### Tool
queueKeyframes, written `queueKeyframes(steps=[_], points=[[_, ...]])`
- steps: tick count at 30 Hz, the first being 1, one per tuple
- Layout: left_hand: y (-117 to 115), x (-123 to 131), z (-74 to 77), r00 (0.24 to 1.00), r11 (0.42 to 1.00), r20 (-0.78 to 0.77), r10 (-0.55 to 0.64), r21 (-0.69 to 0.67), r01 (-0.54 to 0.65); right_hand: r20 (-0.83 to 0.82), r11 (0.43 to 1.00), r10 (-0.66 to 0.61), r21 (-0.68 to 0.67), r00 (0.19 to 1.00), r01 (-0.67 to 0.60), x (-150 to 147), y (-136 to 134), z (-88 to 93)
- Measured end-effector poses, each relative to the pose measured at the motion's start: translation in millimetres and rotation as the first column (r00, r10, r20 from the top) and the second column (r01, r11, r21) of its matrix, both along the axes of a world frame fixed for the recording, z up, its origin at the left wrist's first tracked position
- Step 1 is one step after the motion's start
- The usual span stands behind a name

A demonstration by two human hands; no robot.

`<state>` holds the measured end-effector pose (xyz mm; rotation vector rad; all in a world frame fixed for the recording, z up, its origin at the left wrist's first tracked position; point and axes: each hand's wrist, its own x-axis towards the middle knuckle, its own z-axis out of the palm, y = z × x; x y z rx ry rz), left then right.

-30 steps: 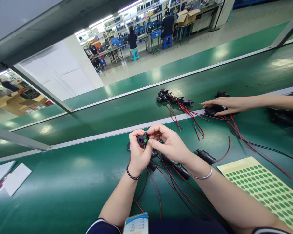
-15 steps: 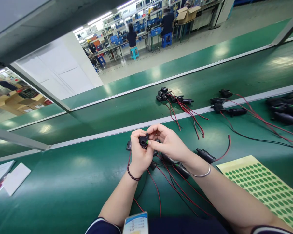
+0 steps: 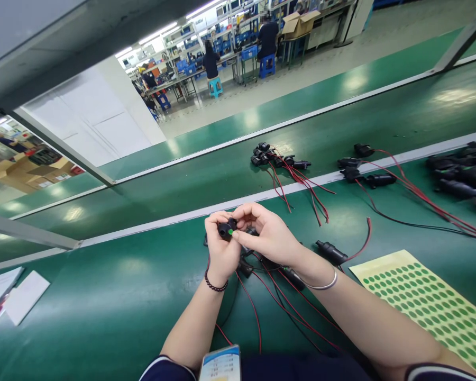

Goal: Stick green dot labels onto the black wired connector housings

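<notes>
My left hand (image 3: 221, 250) is closed round a small black round connector (image 3: 225, 229) held above the green belt (image 3: 103, 296). My right hand (image 3: 272, 235) pinches at the connector's face, where a small green dot sticker (image 3: 230, 232) sits under my fingertips. Beneath both hands lie several more black connectors with red and black wires (image 3: 277, 296). One loose connector (image 3: 331, 251) with a red wire lies just right of my right wrist. A yellow sheet of green dot stickers (image 3: 424, 301) rests at the lower right.
More wired connectors lie in a bunch (image 3: 277, 159) on the far belt and another group (image 3: 365, 169) to the right, with a dark pile (image 3: 464, 174) at the right edge. White papers (image 3: 16, 296) lie at the left. People sit at benches far behind.
A co-worker's hand that reached in at the right one second ago has gone, leaving connectors there. My hands stay together on the connector, and the view has shifted slightly.
</notes>
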<state>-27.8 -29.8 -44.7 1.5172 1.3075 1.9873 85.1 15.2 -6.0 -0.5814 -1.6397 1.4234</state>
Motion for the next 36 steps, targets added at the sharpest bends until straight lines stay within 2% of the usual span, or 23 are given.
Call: queueKeyframes(steps=[2,5,10,14,18,22,28,32,36], points=[[1,-3,4.3,0.978,0.995,0.198,-0.066,-0.054,0.079,-0.024,0.999,0.027,-0.028,0.999,-0.028,3,3,1.4],[4,-9,10.9,0.886,0.978,0.445,-0.130,-0.092,0.189,-0.060,1.000,-0.018,-0.025,0.998,0.017,8,8,2.9],[5,-19,13.9,0.771,0.962,0.612,-0.175,-0.061,0.267,-0.015,0.979,-0.182,0.094,0.983,0.183,17,17,2.5],[4,-21,15.7,0.736,0.955,0.641,-0.218,-0.016,0.296,0.040,0.958,-0.250,0.155,0.967,0.242,20,21,2.1],[4,-19,18.6,0.713,0.954,0.674,-0.193,-0.041,0.297,0.069,0.949,-0.246,0.218,0.967,0.226,17,20,3.8],[4,-17,19.0,0.692,0.932,0.683,-0.233,-0.047,0.361,0.081,0.943,-0.238,0.257,0.968,0.210,14,16,4.7],[4,-12,17.3,0.769,0.940,0.611,-0.190,-0.112,0.321,0.099,0.945,-0.180,0.294,0.979,0.144,10,12,-0.2],[3,-7,15.0,0.766,0.941,0.619,-0.172,-0.127,0.314,0.086,0.921,-0.196,0.359,0.977,0.154,5,8,-2.7],[1,-1,11.5,0.769,0.925,0.605,-0.207,-0.135,0.355,0.066,0.926,-0.186,0.347,0.980,0.152,1,4,-2.7]])
